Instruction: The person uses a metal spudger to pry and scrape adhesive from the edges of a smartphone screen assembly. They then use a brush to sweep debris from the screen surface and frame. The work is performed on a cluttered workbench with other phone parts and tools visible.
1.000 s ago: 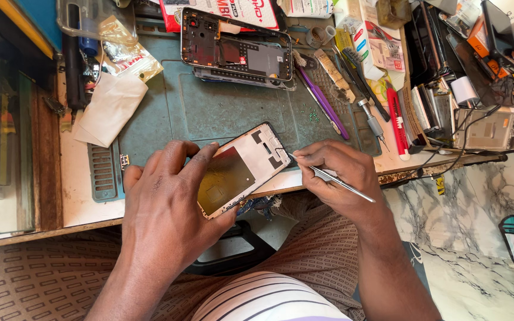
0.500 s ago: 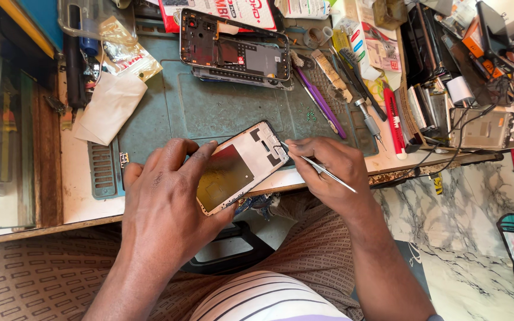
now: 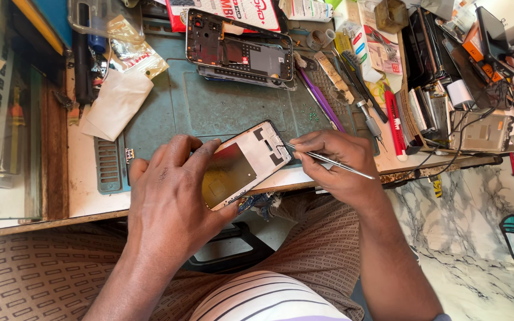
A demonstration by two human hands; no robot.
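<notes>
Metal tweezers (image 3: 331,164) are held in the right hand (image 3: 337,169), pinched between thumb and forefinger in a closed, pen-like grip, with the tips set against the upper corner of an opened phone panel (image 3: 242,165). The panel is held tilted above the near edge of the green work mat (image 3: 209,104), its inner side turned up; a white frame and a yellowish rectangular sheet are exposed, so the phone is judged to be already taken apart, with fine work at the corner now in hand. Whether a small part is caught between the tweezer tips cannot be told. The left hand (image 3: 171,199) is wrapped about the lower end of the panel, the fingers (image 3: 200,154) curled over its long edge and closed on it, the thumb hidden beneath. A second opened phone body (image 3: 239,50), with its circuit board shown, is laid flat at the far side of the mat, well apart from both hands, and is judged to be awaiting reassembly. A white cloth (image 3: 117,104) is laid at the mat's left edge. To the right, a purple pry tool (image 3: 319,98), a brush (image 3: 358,74) and a red-handled tool (image 3: 395,122) are set side by side, untouched.
</notes>
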